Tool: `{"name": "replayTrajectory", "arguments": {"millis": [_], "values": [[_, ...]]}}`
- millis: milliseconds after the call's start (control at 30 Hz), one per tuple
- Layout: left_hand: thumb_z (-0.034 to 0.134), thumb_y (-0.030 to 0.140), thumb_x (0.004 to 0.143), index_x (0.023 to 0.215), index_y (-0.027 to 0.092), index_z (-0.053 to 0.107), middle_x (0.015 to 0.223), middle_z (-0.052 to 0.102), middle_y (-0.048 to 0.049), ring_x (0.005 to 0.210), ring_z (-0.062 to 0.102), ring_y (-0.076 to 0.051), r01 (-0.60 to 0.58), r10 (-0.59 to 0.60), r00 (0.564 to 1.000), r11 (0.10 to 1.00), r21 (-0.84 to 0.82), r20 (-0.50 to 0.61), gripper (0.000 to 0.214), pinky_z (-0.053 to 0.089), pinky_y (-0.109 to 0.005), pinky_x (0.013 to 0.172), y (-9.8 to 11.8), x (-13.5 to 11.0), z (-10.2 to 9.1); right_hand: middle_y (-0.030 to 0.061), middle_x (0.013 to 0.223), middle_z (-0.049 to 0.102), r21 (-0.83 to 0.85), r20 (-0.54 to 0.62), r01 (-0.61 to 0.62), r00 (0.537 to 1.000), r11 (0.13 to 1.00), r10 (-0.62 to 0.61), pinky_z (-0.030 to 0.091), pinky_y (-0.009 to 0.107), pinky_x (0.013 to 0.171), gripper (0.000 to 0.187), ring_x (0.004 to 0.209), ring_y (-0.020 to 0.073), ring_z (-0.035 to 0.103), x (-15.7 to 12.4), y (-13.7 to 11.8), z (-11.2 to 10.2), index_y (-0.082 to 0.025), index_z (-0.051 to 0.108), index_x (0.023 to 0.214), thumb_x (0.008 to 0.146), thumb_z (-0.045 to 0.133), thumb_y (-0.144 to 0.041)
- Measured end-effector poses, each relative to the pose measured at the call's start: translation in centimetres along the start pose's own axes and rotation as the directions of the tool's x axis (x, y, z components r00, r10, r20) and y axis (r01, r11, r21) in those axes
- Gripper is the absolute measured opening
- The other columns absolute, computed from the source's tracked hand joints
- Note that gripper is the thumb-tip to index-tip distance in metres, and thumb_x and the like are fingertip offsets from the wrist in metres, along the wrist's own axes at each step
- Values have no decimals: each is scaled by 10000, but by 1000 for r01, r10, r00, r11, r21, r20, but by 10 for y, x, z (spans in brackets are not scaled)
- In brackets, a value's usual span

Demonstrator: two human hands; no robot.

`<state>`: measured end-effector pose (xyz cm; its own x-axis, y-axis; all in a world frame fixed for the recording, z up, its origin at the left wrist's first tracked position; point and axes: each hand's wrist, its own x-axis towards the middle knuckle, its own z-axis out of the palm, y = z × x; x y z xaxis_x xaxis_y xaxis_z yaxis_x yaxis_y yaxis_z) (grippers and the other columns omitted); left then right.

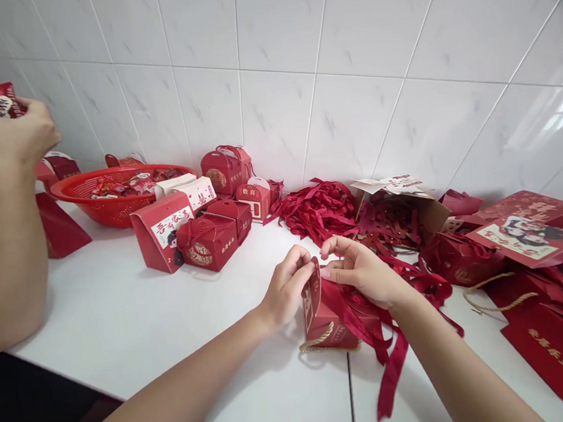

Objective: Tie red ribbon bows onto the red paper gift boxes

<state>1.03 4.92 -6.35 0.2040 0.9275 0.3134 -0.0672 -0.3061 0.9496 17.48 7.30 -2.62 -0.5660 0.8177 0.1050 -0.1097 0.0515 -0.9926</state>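
A small red gift box (327,329) with a gold cord at its base stands on the white table in front of me. My left hand (289,288) pinches the box's upright top flap between thumb and fingers. Close against the flap's other side, my right hand (361,271) has its fingers curled, with the thumb at the upper end of a red ribbon (342,312). The ribbon's long tails drape over the box and hang down to the right. My right hand partly covers the box's far side.
A pile of red ribbons (318,209) and an open carton (426,213) lie near the tiled wall. Finished-looking red boxes (214,237) and a red basket (127,209) of packets stand left. Flat red boxes (556,344) lie right. Another person's hand (7,131) grips a red packet.
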Motion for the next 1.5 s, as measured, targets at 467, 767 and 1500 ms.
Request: {"name": "replayTrajectory", "arguments": {"millis": [467, 767, 1500], "values": [[317, 395, 954, 830, 203, 369, 633, 367, 55, 577, 359, -105, -130, 106, 982, 980, 151, 155, 234, 322, -244, 580, -2, -3, -6, -42, 719, 557, 7, 88, 17, 996, 1000, -17, 347, 189, 502, 310, 560, 65, 484, 0, 9, -4, -222, 487, 888, 717, 744, -239], [333, 279, 938, 785, 202, 352, 642, 377, 54, 573, 371, -101, -140, 117, 982, 978, 157, 147, 172, 334, -241, 581, -1, -3, -6, -37, 792, 545, 62, 93, 23, 995, 998, -28, 395, 193, 557, 289, 627, 68, 523, 1, 7, -3, -214, 515, 846, 695, 762, -206], [331, 325, 939, 822, 196, 391, 599, 358, 61, 518, 317, -100, -256, 217, 964, 910, 325, 152, 184, 300, -236, 546, 5, -7, -5, -40, 786, 541, 141, 84, 9, 996, 990, -21, 476, 208, 726, 301, 736, 80, 577, 4, 8, -5, -196, 544, 776, 627, 804, -170]]}}
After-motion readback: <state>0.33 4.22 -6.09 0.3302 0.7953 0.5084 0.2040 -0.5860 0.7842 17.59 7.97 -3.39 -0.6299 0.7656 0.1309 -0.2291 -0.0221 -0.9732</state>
